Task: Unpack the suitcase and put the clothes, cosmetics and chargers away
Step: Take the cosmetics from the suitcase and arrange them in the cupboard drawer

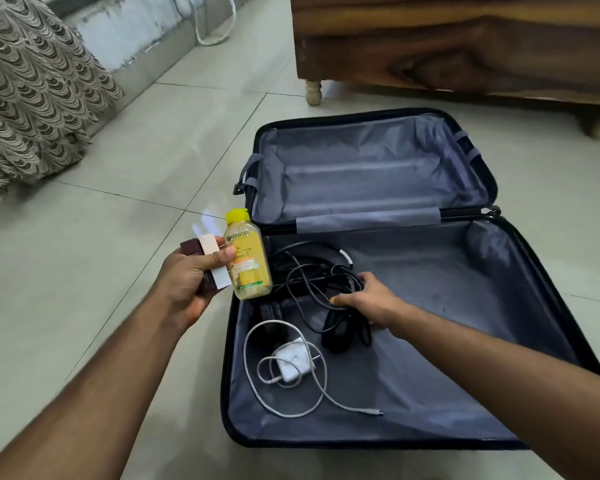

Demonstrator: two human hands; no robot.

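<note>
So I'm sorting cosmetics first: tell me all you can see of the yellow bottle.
The yellow bottle is small, clear plastic, holding yellow liquid, with a yellow cap and a Garnier label. It is held upright, slightly tilted, by the left hand along with small boxes, above the open suitcase's left edge.

The tiled floor [118,188] carries an open suitcase [409,441] lying flat, a wooden cabinet [465,46] behind it, and a patterned cloth [28,98] at the left edge.

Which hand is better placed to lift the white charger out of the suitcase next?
Neither is free. The right hand, gripping the black cables, is nearer the white charger; the left hand holds a yellow bottle.
</note>
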